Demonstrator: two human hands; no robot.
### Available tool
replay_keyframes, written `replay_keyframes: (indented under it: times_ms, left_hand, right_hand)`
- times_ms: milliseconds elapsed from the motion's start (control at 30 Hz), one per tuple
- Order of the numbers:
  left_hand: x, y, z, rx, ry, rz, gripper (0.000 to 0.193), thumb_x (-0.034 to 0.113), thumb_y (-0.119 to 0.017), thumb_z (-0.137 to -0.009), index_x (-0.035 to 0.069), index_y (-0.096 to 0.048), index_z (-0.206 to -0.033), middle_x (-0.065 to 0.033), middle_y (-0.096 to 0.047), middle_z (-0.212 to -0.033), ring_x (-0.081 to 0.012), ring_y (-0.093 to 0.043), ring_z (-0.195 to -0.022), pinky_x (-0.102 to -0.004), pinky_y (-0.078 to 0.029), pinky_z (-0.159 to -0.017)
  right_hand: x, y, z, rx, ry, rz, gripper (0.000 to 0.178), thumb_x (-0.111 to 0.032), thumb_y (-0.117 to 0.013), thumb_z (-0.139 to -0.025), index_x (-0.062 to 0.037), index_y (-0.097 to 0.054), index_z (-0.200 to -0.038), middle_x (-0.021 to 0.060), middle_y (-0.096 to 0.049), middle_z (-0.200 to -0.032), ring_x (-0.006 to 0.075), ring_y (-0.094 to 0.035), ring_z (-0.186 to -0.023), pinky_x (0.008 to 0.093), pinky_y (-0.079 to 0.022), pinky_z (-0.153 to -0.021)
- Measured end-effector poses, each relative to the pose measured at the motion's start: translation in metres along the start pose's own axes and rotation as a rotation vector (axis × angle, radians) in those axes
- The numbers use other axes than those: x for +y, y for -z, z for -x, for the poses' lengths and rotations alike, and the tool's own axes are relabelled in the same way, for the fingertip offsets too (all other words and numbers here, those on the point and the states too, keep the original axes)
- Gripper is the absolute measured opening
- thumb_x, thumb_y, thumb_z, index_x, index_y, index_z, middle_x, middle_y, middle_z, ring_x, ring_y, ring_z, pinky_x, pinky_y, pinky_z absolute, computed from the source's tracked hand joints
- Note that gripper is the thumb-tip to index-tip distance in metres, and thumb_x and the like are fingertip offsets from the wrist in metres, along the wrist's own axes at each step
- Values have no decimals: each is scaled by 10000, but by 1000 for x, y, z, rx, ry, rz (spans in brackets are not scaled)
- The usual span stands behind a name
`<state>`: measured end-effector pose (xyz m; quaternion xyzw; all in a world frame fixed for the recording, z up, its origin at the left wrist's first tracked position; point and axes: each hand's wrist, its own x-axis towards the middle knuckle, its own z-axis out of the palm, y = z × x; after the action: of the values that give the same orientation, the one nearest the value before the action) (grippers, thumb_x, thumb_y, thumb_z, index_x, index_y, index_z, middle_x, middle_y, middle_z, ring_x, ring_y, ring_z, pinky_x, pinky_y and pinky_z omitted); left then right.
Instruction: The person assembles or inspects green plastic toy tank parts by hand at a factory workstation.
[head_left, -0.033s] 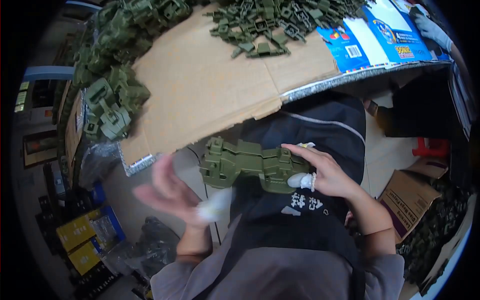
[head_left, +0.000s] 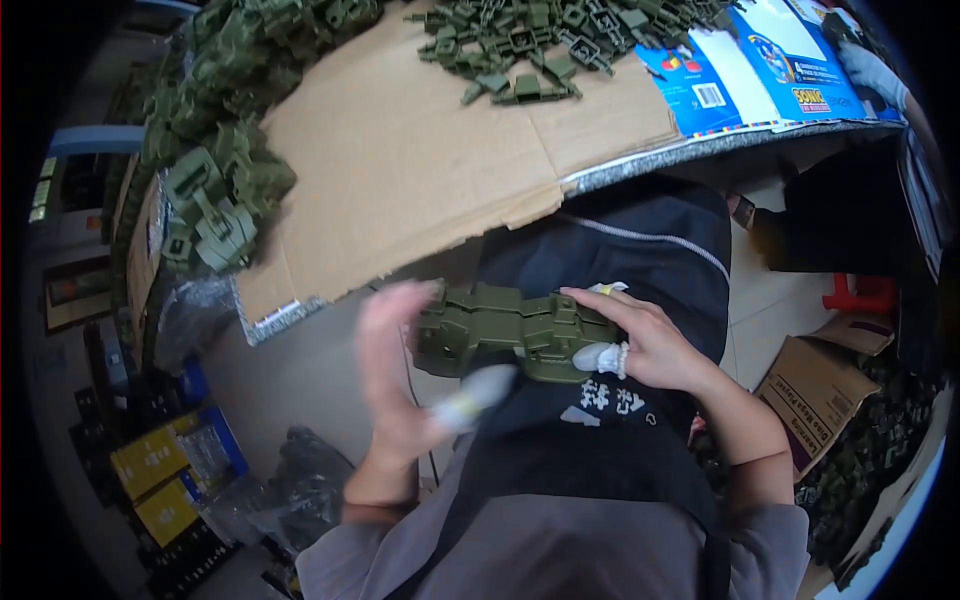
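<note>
- While the right hand (head_left: 655, 345) grips a green shell (head_left: 500, 328) above the lap (head_left: 630, 255), the left hand (head_left: 393, 375), blurred, spreads wide at its left end, contact unclear.
- Green parts (head_left: 535, 88) lie heaped on the bench (head_left: 420, 150).

Blurring across the left hand (head_left: 392, 375), leaving its touch on the green plastic part (head_left: 500, 325) unclear. Hiding that part's right end inside the right hand (head_left: 650, 345). Running off the far edge of view with the heap of small green pieces (head_left: 572, 32). Losing a co-worker (head_left: 850, 225) past the dark right rim.
</note>
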<state>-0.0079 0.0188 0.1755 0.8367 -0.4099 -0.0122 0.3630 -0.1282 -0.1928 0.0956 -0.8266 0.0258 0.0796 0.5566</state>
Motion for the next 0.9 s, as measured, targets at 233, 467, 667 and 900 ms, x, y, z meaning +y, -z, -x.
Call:
replay_keyframes:
  times_ms: [233, 467, 667, 900]
  left_hand:
    - [-44, -81, 18, -931, 13, 117, 756, 60, -573, -679, 11, -258, -1364, -216, -553, -1090, -345, -516, -1046, -423, -324, -987]
    - [-53, -91, 25, -822, -85, 151, 681, 22, -555, -650, 16, -373, -1306, -181, -586, -857, -331, -555, -851, -396, -383, -854]
    - [-57, -94, 23, -921, -61, 152, 688, 65, -576, -662, 53, -374, -1319, -168, -586, -841, -314, -555, -833, -372, -383, -829]
    - [-69, -25, -2, -739, 121, 22, 933, 359, -703, -708, 109, -152, -1418, -217, -430, -1274, -345, -418, -1179, -417, -339, -962]
  right_hand:
    - [26, -28, 25, -133, 109, 262, 711, 63, -574, -608, -10, -401, -1295, 176, -543, -870, 325, -560, -855, 381, -459, -788]
    - [27, -38, 19, -129, -12, 85, 650, 108, -491, -629, 33, -410, -1270, 244, -543, -1022, 369, -538, -967, 397, -419, -864]
    - [38, -48, 21, -93, -91, -20, 562, 86, -491, -656, 41, -472, -1216, 241, -536, -1096, 368, -534, -1012, 385, -416, -883]
    - [66, -35, 29, 52, -113, -265, 472, -147, -614, -806, -30, -476, -1242, 173, -546, -1182, 292, -529, -1092, 326, -394, -928]
